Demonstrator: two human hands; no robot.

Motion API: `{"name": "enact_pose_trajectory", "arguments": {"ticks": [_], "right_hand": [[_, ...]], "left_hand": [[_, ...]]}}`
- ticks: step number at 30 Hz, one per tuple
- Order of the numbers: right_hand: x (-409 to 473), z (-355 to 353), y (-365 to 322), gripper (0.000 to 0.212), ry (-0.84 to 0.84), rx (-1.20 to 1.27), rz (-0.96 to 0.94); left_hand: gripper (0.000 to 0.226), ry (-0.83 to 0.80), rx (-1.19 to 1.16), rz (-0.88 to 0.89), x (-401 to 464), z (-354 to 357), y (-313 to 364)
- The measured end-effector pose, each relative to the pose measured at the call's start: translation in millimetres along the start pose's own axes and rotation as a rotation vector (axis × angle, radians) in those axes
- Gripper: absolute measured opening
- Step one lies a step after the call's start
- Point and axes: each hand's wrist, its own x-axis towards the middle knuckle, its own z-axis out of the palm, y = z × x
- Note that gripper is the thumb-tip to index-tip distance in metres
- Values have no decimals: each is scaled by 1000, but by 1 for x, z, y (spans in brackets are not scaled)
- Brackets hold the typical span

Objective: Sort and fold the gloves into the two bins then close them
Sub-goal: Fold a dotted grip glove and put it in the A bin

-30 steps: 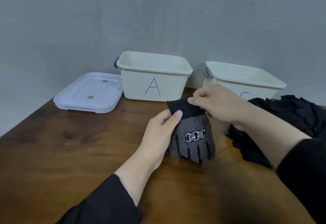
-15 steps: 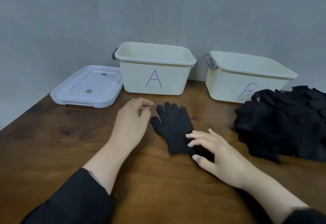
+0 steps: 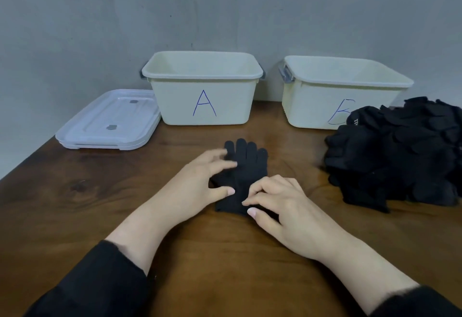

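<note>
- Behind everything stands a plain grey wall [image 3: 100,16], and in front of it a dark brown wooden surface [image 3: 125,204] carries all the things.
- One black knit glove [image 3: 246,166] lies flat in the middle of the surface, its fingers pointing away toward the bins and its cuff toward the person.
- The left hand [image 3: 197,186] rests on the left side of the glove; its fingers are straight and a little blurred, lying over the glove near the base of the glove fingers, and its thumb touches the glove lower down. It does not curl round anything.
- The right hand [image 3: 282,204] is on the cuff end of the glove; its fingers are bent and the fingertips [image 3: 252,193] press on the fabric. Whether they pinch the cloth, I cannot tell.
- Bin A [image 3: 203,101], cream coloured with a blue letter A, stands at the back, open on top.
- Bin B [image 3: 312,101] stands to the right of it, also open; its letter is partly hidden by the pile of black gloves [image 3: 400,154], which lies at the right edge just in front of this bin.
- Two clear lids [image 3: 110,119] lie stacked flat just beside the left side of bin A.
- Both forearms wear black sleeves [image 3: 87,284].
</note>
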Motion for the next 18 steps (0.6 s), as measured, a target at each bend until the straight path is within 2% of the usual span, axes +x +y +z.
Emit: {"name": "enact_pose_trajectory", "arguments": {"ticks": [2,5,8,11,15,18], "right_hand": [[0,-2,1,36,21,1,22],[1,-2,4,36,-19,34,42],[0,-2,6,33,-18,59,47],[-1,-7,10,28,45,104,90],[0,-13,19,28,339,179,197],[-3,-23,25,30,599,217,238]], "left_hand": [[46,68,62,-11,0,-1,1],[43,17,165,-93,1,-1,-1],[51,31,153,-140,0,-2,0],[47,137,102,-139,-2,-4,3],[32,349,36,-90,2,5,21],[28,381,41,34,9,26,54]]}}
